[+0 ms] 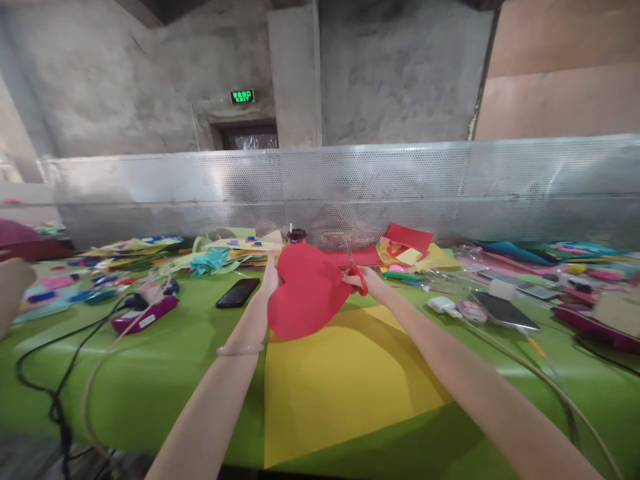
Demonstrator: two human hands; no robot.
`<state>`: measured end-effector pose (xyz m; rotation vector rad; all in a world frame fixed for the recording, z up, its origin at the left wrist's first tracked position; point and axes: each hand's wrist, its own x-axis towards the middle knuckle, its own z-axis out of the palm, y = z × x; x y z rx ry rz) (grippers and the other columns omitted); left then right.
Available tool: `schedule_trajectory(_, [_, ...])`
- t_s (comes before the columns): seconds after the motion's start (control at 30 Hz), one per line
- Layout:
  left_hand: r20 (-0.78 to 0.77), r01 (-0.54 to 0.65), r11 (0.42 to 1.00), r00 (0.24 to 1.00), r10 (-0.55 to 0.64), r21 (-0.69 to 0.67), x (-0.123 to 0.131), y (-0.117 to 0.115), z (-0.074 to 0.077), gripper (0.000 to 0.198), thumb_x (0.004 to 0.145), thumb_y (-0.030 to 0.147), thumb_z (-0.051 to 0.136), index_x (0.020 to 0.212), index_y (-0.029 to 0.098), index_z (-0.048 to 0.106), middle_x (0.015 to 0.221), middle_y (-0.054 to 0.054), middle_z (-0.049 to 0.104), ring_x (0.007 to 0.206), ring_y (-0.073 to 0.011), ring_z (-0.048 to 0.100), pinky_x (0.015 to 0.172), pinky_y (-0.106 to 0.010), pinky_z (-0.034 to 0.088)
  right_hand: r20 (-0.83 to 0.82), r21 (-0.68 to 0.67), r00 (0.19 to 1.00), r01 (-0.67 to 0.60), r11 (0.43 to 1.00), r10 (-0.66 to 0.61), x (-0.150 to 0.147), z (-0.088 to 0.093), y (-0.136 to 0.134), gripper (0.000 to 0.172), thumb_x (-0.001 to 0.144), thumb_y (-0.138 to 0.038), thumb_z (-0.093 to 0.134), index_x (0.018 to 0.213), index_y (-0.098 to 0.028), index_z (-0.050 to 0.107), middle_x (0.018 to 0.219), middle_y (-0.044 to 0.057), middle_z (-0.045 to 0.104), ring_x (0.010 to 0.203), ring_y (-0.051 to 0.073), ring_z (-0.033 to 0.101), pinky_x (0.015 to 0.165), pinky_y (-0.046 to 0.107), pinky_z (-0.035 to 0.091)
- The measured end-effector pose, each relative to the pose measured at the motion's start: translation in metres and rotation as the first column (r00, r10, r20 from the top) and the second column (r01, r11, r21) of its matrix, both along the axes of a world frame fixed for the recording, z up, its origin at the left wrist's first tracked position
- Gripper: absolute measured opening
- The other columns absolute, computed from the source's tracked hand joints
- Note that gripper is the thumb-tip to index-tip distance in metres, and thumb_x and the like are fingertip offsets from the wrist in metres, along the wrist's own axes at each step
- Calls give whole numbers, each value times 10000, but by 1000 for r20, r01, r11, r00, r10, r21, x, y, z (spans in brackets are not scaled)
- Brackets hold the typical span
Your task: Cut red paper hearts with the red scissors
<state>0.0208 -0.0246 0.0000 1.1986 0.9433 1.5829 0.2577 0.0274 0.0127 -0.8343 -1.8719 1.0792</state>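
A red paper heart (307, 293) is held up above the table, its point turned to the right. My left hand (271, 277) grips its left edge, with part of the fingers hidden behind the paper. At the heart's pointed end, my right hand (369, 280) is closed on red-handled scissors (359, 277), blades pointing up and away. The right fingers also come close to the heart's tip; whether they pinch it I cannot tell. Below the heart lies a sheet of yellow paper (345, 380) on the green tabletop (210, 387).
A black phone (237, 293) lies left of my left forearm, near a purple power strip (145, 315) with cables. Red and yellow paper scraps (410, 243) lie behind my right hand. To the right are a white charger (443, 305) and a dark phone (505, 310). Another person's arm (13, 290) shows far left.
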Motion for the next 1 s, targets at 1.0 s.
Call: schedule_trajectory(1.0, [-80, -22, 999, 996, 25, 45, 5, 20, 4, 441, 581, 361, 740, 944, 141, 620, 922, -97, 695, 809, -262, 653, 744, -403, 507, 355, 29, 931, -97, 995, 80, 34, 5, 4, 180, 650, -253, 564, 511, -157, 500, 434, -19, 531, 410, 98, 503, 414, 199, 374])
